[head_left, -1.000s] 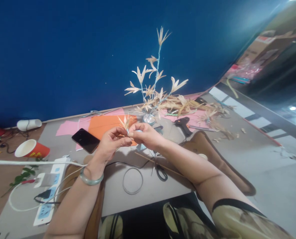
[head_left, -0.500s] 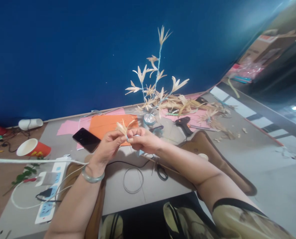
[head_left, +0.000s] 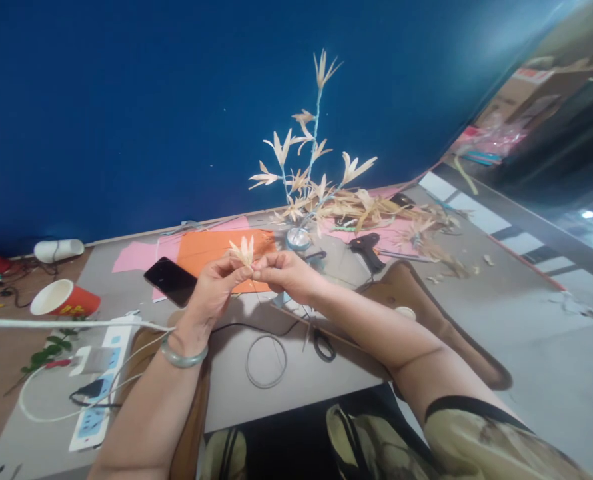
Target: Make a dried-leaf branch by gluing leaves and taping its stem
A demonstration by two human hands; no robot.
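Between the fingertips of my left hand [head_left: 215, 283] is a small flower [head_left: 244, 250] of pale, dried husk-like petals, its petals pointing up. My right hand [head_left: 289, 275] pinches at the base of the same flower, its thumb and forefinger meeting the left fingertips. The flower's lower end is mostly hidden by my fingers; a thin stem seems to hang below. Just behind my hands rises a branching stem of similar flowers [head_left: 316, 127], wrapped in light blue, standing at a round silvery base [head_left: 298, 239].
Orange sheet [head_left: 201, 250] and black phone [head_left: 171, 281] lie left of centre. To the right are a glue gun [head_left: 368, 250] and dried husks [head_left: 371, 208]. Scissors [head_left: 324, 345] and a wire coil [head_left: 266, 361] lie nearer me. At left stand a power strip [head_left: 94, 407] and a tipped paper cup [head_left: 66, 299].
The held flower has turned, so its petals now fan more openly toward me. My right fingers have shifted slightly at its base; the blue-white bit by them no longer shows.
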